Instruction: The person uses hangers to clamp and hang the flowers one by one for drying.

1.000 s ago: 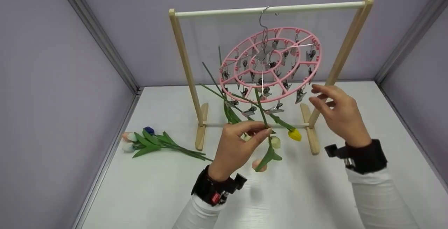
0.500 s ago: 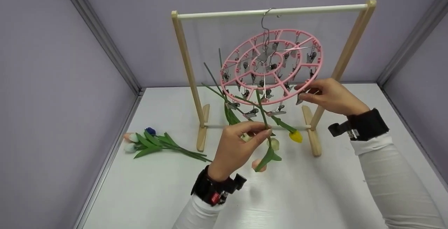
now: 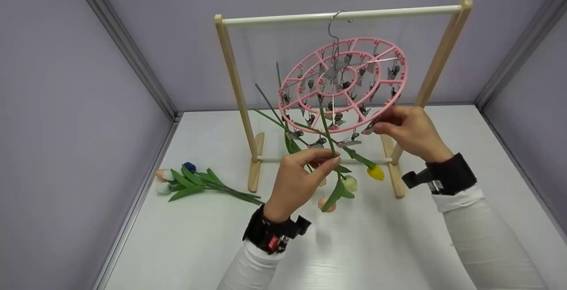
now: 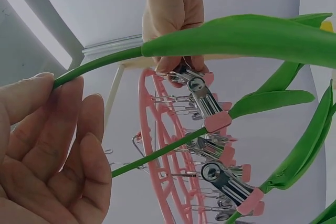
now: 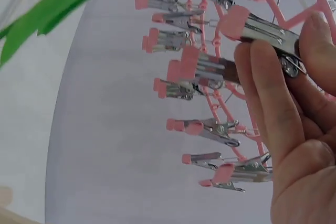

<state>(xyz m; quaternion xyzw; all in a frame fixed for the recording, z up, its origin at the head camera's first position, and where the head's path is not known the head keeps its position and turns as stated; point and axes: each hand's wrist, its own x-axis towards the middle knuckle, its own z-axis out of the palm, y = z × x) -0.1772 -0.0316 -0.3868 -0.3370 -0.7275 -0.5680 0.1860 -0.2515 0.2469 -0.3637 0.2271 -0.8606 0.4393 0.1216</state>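
My left hand (image 3: 296, 183) pinches the green stem of an artificial peach tulip (image 3: 326, 205) between thumb and forefinger. The bloom points down toward me and the stem rises to the hanger's lower edge. In the left wrist view its broad leaf (image 4: 231, 38) stretches out from the fingers. At the near right of the pink round clip hanger (image 3: 391, 83), my right hand (image 3: 414, 133) pinches a metal clip with pink tips (image 5: 262, 31). Other clips on the hanger grip flower stems, among them those of a yellow tulip (image 3: 375, 173) and a cream tulip (image 3: 350, 183), blooms hanging down.
The hanger hooks over the white bar (image 3: 283, 17) of a wooden rack (image 3: 434, 66) on a white table (image 3: 186, 245). A bunch of artificial tulips (image 3: 190, 181), blue, white and peach, lies at the left. Grey-lilac panels (image 3: 146, 15) enclose the table.
The right hand has moved left from beside the hanger and taken hold of a hanging clip, which now tilts leftward. The left hand has raised the peach tulip slightly.
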